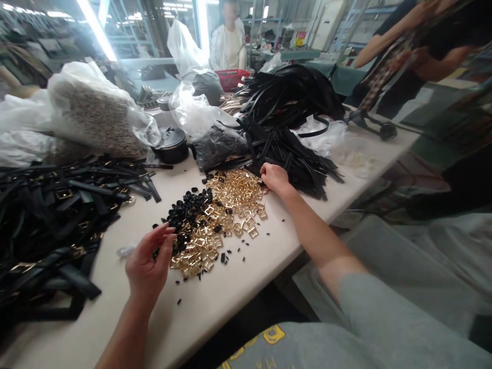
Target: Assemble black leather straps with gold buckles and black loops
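Observation:
My left hand [149, 260] is at the left edge of a heap of small black loops [190, 207], its thumb and fingers apart and nothing plainly held between them. Gold buckle frames [234, 195] lie spread beside and behind the loops, in the middle of the table. At the far right end of the gold heap, my right hand [274, 178] is closed with its fingers curled in. Its fingertips meet the near left edge of a pile of flat black straps [292, 159]; what they grip is hidden.
Black belts with gold buckles [65, 205] cover the left of the white table [246, 266]. Behind stand filled plastic bags [96, 107], a round black tin [171, 145] and a red basket [231, 79]. One person [229, 43] is across the table; another person's arms [407, 51] are at right.

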